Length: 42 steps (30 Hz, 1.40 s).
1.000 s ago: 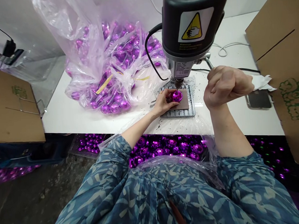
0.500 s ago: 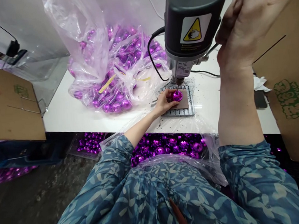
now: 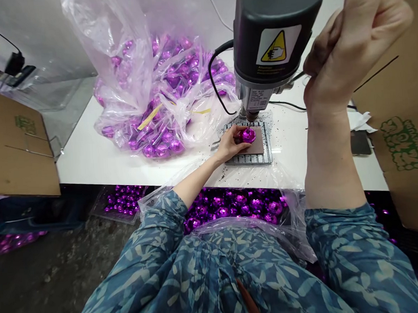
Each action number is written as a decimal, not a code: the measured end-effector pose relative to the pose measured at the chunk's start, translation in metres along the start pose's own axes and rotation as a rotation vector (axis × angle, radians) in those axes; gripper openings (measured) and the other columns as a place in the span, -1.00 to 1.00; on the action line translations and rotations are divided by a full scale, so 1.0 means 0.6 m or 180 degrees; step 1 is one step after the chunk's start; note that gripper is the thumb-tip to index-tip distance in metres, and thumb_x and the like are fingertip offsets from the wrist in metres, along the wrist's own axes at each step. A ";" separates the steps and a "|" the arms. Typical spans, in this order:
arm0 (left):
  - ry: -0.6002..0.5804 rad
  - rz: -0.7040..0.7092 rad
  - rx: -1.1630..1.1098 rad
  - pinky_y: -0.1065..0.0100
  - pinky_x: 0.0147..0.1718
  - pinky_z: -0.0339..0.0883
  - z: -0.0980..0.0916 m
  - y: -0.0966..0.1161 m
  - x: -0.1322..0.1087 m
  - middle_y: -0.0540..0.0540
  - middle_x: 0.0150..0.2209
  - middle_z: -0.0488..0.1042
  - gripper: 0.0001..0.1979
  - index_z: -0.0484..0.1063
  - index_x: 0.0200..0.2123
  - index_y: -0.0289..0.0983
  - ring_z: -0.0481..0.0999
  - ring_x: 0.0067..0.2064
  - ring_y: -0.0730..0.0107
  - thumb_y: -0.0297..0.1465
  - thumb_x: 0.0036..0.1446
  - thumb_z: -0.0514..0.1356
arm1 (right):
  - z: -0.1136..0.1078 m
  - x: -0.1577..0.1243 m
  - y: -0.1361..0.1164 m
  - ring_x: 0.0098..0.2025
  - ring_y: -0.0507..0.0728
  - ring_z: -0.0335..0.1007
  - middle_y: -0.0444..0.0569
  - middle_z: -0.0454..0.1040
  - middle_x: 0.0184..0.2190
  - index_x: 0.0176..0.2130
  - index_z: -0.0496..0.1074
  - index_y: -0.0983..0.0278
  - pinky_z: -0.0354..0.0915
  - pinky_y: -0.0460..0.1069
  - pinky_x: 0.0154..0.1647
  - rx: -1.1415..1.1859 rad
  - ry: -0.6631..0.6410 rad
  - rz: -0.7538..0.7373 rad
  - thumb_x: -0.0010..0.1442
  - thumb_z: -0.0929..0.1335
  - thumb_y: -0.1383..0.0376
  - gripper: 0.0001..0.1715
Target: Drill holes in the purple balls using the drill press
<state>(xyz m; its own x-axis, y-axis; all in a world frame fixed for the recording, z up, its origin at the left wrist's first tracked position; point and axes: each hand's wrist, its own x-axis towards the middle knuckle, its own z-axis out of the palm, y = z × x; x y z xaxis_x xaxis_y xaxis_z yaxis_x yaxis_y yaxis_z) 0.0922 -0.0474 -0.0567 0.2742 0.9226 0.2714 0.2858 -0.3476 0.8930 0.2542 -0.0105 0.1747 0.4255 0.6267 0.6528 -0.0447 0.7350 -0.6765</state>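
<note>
A shiny purple faceted ball (image 3: 248, 135) rests on a small brown board (image 3: 257, 147) under the drill press (image 3: 276, 36). My left hand (image 3: 230, 143) grips the ball from the left with thumb and fingers. The drill bit (image 3: 250, 123) comes down at the top of the ball; whether it has gone in I cannot make out. Beneath the board is the slotted metal base (image 3: 268, 157) of the press. Up at the right, my right hand (image 3: 359, 41) is closed around the end of the press's feed lever (image 3: 297, 76).
A clear plastic bag (image 3: 135, 85) full of purple balls lies on the white table (image 3: 86, 158) at left. More purple balls (image 3: 232, 206) fill a plastic-lined container below the table edge. Cardboard boxes (image 3: 17, 143) flank both sides. A dark phone-like object (image 3: 361, 143) lies at right.
The view has shifted slightly. My left hand still holds the ball under the bit, and my right hand stays on the lever with little visible movement.
</note>
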 end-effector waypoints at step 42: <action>-0.0936 -0.0025 0.0689 0.14 -0.15 0.54 -0.111 0.130 -0.129 -0.09 -0.16 0.64 -0.67 0.58 -0.07 -0.14 0.63 -0.19 0.19 -0.12 0.20 0.46 | 0.022 0.023 -0.029 -0.73 -0.15 -0.20 -0.18 -0.18 -0.71 -0.54 -0.12 0.31 -0.29 -0.08 -0.59 -0.0253 0.0192 0.0963 0.45 0.08 0.26 -0.48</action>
<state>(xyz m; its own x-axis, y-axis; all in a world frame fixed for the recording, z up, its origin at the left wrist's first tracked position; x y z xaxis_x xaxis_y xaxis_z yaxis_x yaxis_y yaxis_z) 0.0320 -0.1348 0.0157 0.5147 0.8487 0.1219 0.4682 -0.3973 0.7893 0.2486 -0.0112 0.1997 0.4566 0.7956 0.3981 -0.1075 0.4935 -0.8630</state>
